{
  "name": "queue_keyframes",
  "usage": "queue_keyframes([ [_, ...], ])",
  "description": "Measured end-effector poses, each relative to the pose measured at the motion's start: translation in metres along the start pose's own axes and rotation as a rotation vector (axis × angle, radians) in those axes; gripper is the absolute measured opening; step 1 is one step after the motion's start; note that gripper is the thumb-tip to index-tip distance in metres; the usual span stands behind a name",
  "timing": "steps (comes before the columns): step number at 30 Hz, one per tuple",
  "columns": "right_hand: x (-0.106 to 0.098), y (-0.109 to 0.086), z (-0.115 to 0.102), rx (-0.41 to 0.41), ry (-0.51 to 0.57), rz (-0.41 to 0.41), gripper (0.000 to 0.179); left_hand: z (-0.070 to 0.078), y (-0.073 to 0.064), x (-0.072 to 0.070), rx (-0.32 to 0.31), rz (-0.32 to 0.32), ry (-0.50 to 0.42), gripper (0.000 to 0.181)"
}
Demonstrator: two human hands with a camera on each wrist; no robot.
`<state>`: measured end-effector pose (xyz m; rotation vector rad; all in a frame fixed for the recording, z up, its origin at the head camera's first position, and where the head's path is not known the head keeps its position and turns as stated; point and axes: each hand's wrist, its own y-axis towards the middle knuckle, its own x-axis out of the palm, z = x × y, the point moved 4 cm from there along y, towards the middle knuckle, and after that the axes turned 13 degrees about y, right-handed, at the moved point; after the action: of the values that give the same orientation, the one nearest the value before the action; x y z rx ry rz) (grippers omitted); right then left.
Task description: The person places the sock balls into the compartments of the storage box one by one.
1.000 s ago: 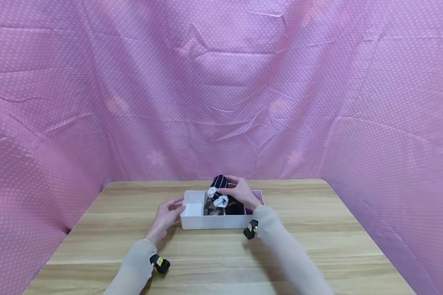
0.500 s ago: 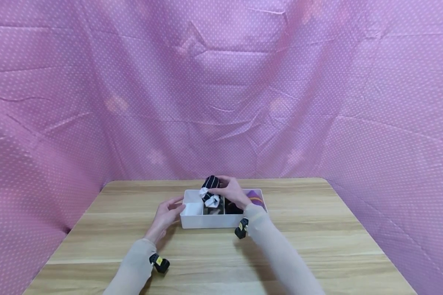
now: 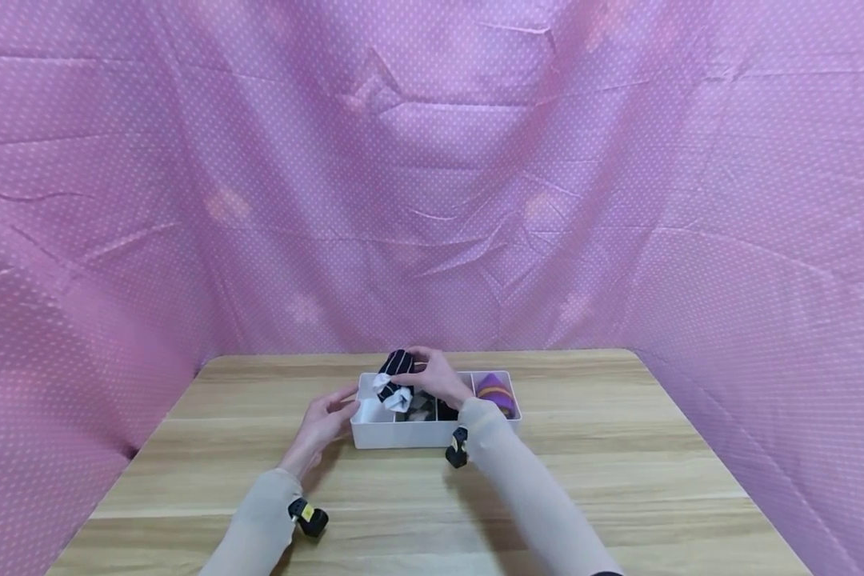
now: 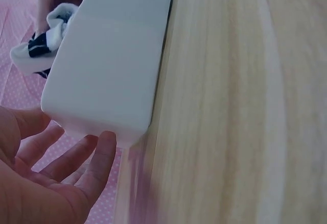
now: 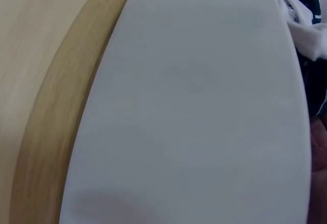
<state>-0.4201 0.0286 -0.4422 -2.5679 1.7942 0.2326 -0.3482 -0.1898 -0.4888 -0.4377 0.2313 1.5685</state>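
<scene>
In the head view my right hand (image 3: 435,378) grips a rolled pair of dark socks (image 3: 399,365) with thin white stripes and white ends. It holds them over the leftmost compartment of a white divided box (image 3: 403,435). My left hand (image 3: 324,422) touches the box's left end. The left wrist view shows its fingers (image 4: 104,155) fairly straight against the end wall. Beyond the rim in that view are the socks' white ends (image 4: 30,60). In the right wrist view the box's front wall (image 5: 194,101) hides most of my right hand; the socks (image 5: 314,76) show at the edge.
Purple socks (image 3: 497,394) with an orange band lie in the box's rightmost compartment. Dark, patterned items (image 3: 421,406) fill the middle compartments, partly hidden by my right hand. The box stands near the far edge of a wooden table (image 3: 403,512); a pink dotted cloth (image 3: 432,200) hangs behind.
My right hand has carried the dark striped socks leftward, from above the middle compartments to the leftmost one. The purple socks have come into fuller view. My left hand has stayed at the box's end.
</scene>
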Motion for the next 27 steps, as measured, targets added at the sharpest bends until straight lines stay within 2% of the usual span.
queue_keyframes([
  [9, 0.014, 0.004, 0.001, -0.027, -0.060, -0.009, 0.067, 0.000, 0.000, 0.001, 0.009, -0.012, 0.002, 0.046],
  [16, 0.027, 0.005, 0.001, -0.039, -0.025, -0.030, 0.061, 0.001, -0.001, -0.001, 0.016, -0.024, 0.017, 0.047],
  [21, 0.033, 0.007, 0.004, -0.055, -0.081, -0.065, 0.050, 0.001, -0.001, -0.003, 0.037, -0.023, 0.015, 0.053],
  [27, 0.035, 0.011, 0.005, -0.068, -0.149, -0.093, 0.044, 0.002, 0.000, -0.005, 0.055, -0.058, -0.026, 0.056],
])
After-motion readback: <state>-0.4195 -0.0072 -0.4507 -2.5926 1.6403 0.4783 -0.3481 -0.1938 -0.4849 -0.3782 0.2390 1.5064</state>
